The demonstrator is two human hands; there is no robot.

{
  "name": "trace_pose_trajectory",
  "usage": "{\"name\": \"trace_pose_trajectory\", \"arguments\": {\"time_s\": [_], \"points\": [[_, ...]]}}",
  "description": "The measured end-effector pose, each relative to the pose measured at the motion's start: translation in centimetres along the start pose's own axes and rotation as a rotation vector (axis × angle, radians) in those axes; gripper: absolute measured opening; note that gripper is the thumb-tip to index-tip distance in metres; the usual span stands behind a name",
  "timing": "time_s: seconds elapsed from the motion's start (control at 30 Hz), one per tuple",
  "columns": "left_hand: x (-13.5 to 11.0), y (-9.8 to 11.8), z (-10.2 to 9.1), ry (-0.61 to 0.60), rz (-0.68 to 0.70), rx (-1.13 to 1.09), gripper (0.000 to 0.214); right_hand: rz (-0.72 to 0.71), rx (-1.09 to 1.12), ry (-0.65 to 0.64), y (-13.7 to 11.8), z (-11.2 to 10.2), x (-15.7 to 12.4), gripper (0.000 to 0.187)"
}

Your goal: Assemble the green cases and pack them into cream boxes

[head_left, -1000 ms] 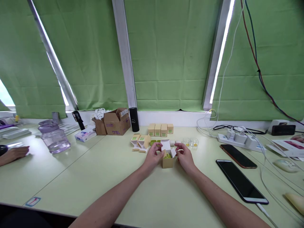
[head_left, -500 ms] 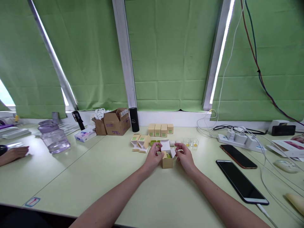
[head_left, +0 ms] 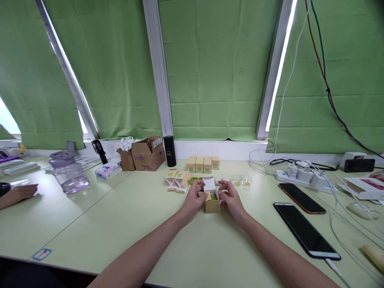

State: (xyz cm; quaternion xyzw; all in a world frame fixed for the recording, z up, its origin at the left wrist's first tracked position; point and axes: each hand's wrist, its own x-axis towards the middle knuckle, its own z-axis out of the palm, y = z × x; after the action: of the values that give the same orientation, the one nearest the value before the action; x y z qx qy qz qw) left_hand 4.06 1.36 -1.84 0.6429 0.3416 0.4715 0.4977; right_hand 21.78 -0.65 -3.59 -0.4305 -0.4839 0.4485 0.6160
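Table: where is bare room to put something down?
Wide: between the jug and left forearm; between left and right forearm, in front of the small open box. Narrow: between right forearm and large phone. Crowded: behind that box, with other boxes; at right, with another phone and power strip.

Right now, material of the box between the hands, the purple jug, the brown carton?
Box: likely thin card, matte tan outside, white inside, flat folded flaps.
Jug: probably plastic, could be glass; glossy, see-through, purple-tinted.
Carton: looks like corrugated cardboard, matte brown, stiff open flaps.
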Motion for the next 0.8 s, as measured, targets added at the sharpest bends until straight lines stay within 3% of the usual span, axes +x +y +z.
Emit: {"name": "trace_pose_trajectory", "arguments": {"time_s": [0.37, 0.8], "points": [[-0.03, 0.12, -0.02, -0.003, 0.013, 0.027, 0.036, 0.054, -0.082, -0.045, 0.45, 0.17, 0.06, 0.060], [-0.09, -0.14, 0.11, -0.010, 0.011, 0.002, 0.038, 0.106, -0.127, -0.100, 0.44, 0.02, 0.41, 0.058]]}}
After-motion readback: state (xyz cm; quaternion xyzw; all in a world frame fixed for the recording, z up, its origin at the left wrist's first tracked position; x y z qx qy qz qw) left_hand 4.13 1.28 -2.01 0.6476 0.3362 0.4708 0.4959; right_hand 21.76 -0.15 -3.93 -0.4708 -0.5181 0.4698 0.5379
